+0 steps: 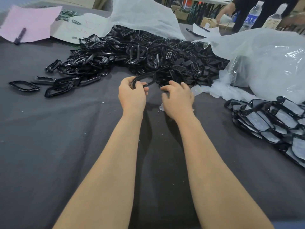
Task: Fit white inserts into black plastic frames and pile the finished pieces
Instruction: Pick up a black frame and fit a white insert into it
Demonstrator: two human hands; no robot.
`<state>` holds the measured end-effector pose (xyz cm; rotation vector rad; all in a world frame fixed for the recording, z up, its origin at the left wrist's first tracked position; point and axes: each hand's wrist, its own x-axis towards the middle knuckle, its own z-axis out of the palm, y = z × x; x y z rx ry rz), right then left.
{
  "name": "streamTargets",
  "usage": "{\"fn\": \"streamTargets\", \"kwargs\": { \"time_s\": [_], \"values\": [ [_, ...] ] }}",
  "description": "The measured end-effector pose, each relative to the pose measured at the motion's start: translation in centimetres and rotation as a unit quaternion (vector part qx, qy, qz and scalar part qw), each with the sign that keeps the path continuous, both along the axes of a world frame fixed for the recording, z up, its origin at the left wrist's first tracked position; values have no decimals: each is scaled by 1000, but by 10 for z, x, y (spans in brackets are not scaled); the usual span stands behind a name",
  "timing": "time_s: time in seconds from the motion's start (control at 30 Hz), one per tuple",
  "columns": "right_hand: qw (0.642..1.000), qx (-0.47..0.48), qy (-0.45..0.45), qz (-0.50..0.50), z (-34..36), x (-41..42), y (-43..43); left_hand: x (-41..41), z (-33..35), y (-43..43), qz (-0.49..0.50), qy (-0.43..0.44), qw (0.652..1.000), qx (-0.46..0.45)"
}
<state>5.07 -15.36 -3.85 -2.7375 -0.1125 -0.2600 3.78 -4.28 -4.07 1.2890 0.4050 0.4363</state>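
A black frame [145,79] is being pinched at its near end between the curled fingers [137,83] and thumb of the left hand [132,96]. It is being held just above the dark cloth [66,129], at the near edge of the heap of frames [148,52]. It is being shown as a glossy, elongated loop with rounded ends, and the cloth is being seen through its open middle. The fingers of the right hand [177,100] are being kept bent and slightly spread, tips down just beside the frame. Whether anything is being pinched beneath them cannot be told.

The heap is being spilled onto the cloth from the mouth of a clear plastic bag [145,14] farther back. A second clear bag [264,63], to the right, is being filled out by a cloudy white mass, and thin white inserts [221,90] are being spilled at its mouth. Nearer on the right, finished pieces [267,119] are being kept in an overlapping pile, each a black rim around a pale panel.

A few loose frames [24,85] are being left scattered on the left, well apart from the hands. A pink sheet [29,22] with a marker [20,35] on it is being kept at the far left corner.
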Motion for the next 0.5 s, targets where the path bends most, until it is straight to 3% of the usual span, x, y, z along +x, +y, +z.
{"fn": "streamTargets", "kwargs": {
  "time_s": [0.13, 0.3, 0.4, 0.5],
  "values": [
    [995, -59, 82, 1, -8, 7, 11, 0, 0, 0, -3, 4, 1000, 0],
    [997, -51, 12, -50, -10, 9, 11, 1, -1, 0, -11, 8, 1000, -1],
    [990, 77, -81, -82, -4, 8, 1, 0, -1, 0, -18, 4, 1000, 8],
    [945, 310, -90, -57, 5, 6, -8, -1, -1, -3, -30, -1, 999, 20]
  ]
}}
